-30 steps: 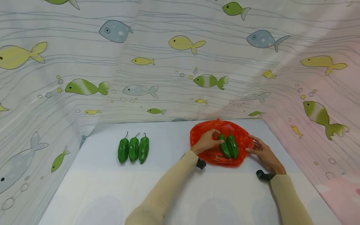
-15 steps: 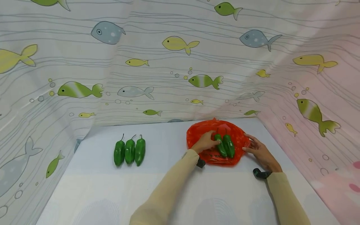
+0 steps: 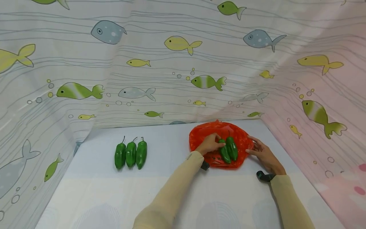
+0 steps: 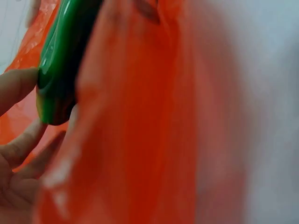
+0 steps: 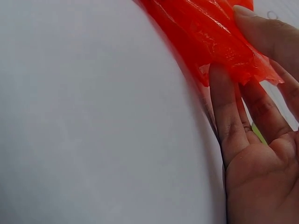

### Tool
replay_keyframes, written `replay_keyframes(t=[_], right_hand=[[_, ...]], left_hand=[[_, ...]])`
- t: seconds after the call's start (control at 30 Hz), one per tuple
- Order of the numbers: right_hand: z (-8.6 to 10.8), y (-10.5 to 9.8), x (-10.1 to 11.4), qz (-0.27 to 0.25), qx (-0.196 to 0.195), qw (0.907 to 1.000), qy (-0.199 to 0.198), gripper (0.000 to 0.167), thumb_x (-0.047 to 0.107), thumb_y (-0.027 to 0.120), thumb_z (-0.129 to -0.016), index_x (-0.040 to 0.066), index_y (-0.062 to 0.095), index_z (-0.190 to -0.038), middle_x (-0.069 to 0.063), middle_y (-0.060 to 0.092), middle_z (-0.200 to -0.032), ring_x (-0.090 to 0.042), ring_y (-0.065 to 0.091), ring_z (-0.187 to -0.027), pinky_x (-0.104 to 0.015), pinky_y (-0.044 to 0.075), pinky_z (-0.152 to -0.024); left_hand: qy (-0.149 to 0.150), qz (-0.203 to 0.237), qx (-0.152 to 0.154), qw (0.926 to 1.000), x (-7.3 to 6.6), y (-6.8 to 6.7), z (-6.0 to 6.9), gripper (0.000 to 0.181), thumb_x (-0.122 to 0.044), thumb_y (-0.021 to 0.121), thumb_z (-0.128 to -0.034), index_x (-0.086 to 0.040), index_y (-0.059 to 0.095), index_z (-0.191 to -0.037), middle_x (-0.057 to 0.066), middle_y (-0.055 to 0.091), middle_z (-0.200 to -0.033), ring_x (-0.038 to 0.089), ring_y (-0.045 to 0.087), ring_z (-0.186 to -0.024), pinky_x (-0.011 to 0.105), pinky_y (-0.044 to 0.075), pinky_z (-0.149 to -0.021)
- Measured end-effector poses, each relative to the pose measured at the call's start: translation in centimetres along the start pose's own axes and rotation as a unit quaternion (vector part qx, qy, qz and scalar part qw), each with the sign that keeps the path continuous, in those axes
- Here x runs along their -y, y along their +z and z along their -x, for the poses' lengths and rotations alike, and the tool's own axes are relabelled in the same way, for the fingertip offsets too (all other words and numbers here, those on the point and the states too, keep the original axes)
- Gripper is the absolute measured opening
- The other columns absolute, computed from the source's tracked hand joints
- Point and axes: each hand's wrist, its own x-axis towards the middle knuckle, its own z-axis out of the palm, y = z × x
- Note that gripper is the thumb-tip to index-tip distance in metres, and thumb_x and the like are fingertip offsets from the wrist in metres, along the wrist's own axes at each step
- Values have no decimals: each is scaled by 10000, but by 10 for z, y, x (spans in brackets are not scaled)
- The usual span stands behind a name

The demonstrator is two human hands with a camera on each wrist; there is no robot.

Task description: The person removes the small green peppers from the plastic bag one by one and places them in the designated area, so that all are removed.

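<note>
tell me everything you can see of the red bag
The red bag is thin, shiny, wrinkled film, seemingly plastic, with dark print along its near side. It lies spread out on the white table, toward the right. Two green peppers show within its outline, one held by the left hand. The right hand pinches its right edge.

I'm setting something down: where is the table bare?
Bare table: between the three peppers and the red bag, in front of those peppers, and between the sleeves. Crowded: the bag, with two more peppers, the left hand and, at its edge, the right hand.
</note>
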Motion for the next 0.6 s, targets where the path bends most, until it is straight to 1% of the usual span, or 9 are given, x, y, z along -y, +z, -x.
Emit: replay_keyframes(t=[0.13,0.23,0.33,0.47,0.6], right_hand=[[-2,-1,-2,-67,10,10000,28,849,319,782,-930,316,295,-1624,-111,399,-1545,-190,446,-1303,-124,455,-965],[-3,-2,-2,-145,45,9999,19,844,292,777,-936,311,293,-1626,-108,404,-1538,-180,455,-1296,-135,461,-968],[-2,-1,-1,-163,72,9998,-12,840,286,775,-939,301,293,-1627,-118,421,-1508,-182,467,-1276,-144,467,-970],[-1,-1,0,-126,68,9999,-32,837,304,778,-936,299,301,-1624,-128,420,-1505,-186,472,-1277,-145,467,-969],[-1,-2,-2,-76,55,9999,-52,829,294,775,-939,300,305,-1622,-122,425,-1496,-170,477,-1273,-142,469,-965]], left_hand=[[52,-38,9,10000,-1,1,1,501,-363,762,-949,-24,594,-1276,6,643,-1009,135,596,-877,269,532,-779],[-49,-86,31,9999,-1,2,3,523,-381,763,-945,-28,589,-1291,-6,645,-1004,139,603,-886,275,543,-793],[-147,-141,56,9998,-1,3,3,455,-379,769,-940,-60,598,-1216,-11,639,-967,133,593,-873,259,533,-770],[-291,-74,115,9995,-3,4,2,367,-346,781,-936,-93,578,-1107,8,637,-920,134,613,-833,249,539,-724],[-477,31,272,9985,-7,4,3,314,-314,757,-954,-100,582,-1104,5,634,-947,139,621,-850,268,556,-745]])
